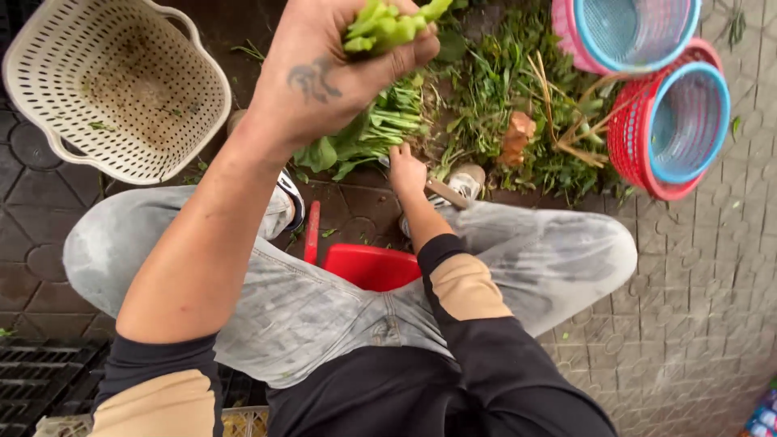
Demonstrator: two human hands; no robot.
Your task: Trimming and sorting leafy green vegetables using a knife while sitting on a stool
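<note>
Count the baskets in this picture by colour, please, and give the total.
Cream basket: 1
Red baskets with a blue liner, one at the top edge and one below it: 2
Total: 3

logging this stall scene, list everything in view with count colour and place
cream basket: 1, perforated, upper left on paving
red and pink baskets: stacked with blue inner ones, upper right
greens pile: 1, green, ground at top centre
leafy bunch: 1, green, by the right hand
red stool: 1, between the legs
grate: 1, dark, lower left
left hand: raised, gripping green stalks
right hand: low, at the bunch's stems
</note>
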